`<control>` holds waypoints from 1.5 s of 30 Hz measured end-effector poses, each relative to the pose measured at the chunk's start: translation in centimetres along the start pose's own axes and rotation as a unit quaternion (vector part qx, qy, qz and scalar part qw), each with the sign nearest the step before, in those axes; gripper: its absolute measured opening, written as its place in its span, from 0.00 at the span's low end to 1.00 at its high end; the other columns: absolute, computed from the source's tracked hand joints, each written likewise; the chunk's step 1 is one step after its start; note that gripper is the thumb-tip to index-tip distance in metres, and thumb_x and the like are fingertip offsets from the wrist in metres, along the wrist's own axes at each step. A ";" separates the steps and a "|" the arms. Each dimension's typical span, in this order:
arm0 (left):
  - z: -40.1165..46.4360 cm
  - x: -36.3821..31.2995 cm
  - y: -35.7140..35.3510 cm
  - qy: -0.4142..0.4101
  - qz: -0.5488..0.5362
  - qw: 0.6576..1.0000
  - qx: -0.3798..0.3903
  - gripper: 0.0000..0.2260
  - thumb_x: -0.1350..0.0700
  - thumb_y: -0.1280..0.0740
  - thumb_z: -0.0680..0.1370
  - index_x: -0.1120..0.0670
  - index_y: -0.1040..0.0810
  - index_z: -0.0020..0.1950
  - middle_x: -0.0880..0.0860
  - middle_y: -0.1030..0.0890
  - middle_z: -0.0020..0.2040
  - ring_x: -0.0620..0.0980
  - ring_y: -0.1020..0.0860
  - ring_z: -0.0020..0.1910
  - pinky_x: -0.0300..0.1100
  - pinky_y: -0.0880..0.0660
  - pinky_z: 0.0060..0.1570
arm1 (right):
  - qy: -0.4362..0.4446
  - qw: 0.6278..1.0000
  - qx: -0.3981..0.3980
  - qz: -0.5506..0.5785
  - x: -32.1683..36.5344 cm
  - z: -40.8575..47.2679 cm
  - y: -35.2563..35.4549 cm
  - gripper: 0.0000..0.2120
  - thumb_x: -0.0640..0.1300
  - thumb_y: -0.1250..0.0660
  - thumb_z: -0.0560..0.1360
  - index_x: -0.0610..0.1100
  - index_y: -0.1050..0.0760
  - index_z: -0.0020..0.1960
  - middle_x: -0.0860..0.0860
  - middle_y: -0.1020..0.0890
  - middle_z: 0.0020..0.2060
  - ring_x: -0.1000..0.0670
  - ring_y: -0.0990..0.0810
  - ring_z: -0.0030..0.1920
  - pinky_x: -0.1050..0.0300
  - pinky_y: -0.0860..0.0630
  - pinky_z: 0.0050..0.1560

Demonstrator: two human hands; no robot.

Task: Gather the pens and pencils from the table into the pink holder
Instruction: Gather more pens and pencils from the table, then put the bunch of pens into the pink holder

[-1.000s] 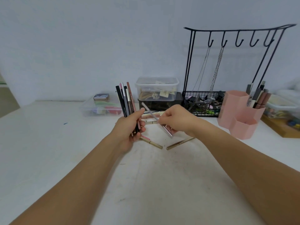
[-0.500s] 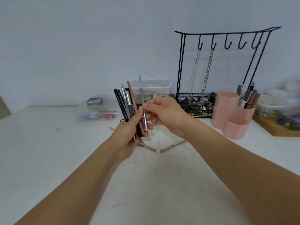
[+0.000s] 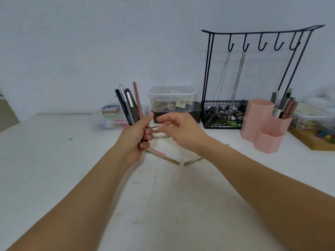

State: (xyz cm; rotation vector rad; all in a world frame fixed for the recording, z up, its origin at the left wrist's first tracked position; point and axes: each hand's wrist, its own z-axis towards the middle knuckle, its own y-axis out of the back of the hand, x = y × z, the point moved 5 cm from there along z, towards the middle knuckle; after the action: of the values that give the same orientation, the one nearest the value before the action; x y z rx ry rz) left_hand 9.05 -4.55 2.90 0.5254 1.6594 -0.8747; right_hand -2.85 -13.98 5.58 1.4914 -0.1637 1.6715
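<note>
Your left hand grips a fanned bundle of slim black, silver, pink and brown pens and pencils, points up and leaning slightly toward the far left corner of the white surface. Your right hand hangs just beside it with fingers loosely spread and nothing in them.

What the coming move turns on, as I judge it, is the loose pencils lying directly below and between your two hands. A tan wooden pencil with a pink end lies flat under your left hand, its long axis running from that hand toward the near right. A second tan wooden pencil lies under your right wrist, slanting the other way, so the two nearly meet tip to tip. More tan pencils lie flat just past your fingers, partly hidden. Your free right hand is the nearer one to all of these.

The pink hexagonal plastic holder stands well off toward the far right edge, beside the black wire rack with hooks, some pens already upright in its rear compartment.
</note>
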 end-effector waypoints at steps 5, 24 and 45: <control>0.9 0.0 2.4 -0.006 -0.013 0.995 -0.101 0.14 0.48 0.26 0.76 0.51 0.29 0.41 0.48 0.29 0.28 0.44 0.32 0.25 0.33 0.42 0.18 | 0.034 0.969 0.061 -0.236 -1.3 -1.2 -2.7 0.13 0.51 0.27 0.76 0.43 0.16 0.56 0.50 0.15 0.47 0.51 0.20 0.44 0.57 0.24 0.46; 0.6 1.5 0.9 -0.013 0.035 0.996 -0.085 0.13 0.47 0.26 0.77 0.53 0.26 0.44 0.49 0.29 0.28 0.45 0.31 0.25 0.35 0.40 0.19 | -0.114 0.950 0.098 -0.273 -2.4 -0.6 -2.2 0.14 0.50 0.26 0.75 0.38 0.21 0.44 0.46 0.21 0.35 0.47 0.22 0.37 0.54 0.22 0.42; -3.0 1.3 -3.1 -0.084 0.072 0.993 -0.037 0.17 0.46 0.20 0.69 0.60 0.17 0.40 0.53 0.25 0.27 0.47 0.31 0.24 0.36 0.37 0.24 | -0.030 0.997 0.040 0.058 1.0 -3.0 1.5 0.05 0.29 0.26 0.72 0.30 0.17 0.48 0.39 0.15 0.35 0.48 0.15 0.35 0.56 0.16 0.42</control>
State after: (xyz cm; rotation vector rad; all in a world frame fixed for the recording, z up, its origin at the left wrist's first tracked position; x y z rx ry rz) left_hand 4.51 -4.28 2.83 0.5004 1.4755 -0.7292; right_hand -5.97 -12.60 6.24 1.6201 -0.2211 1.7440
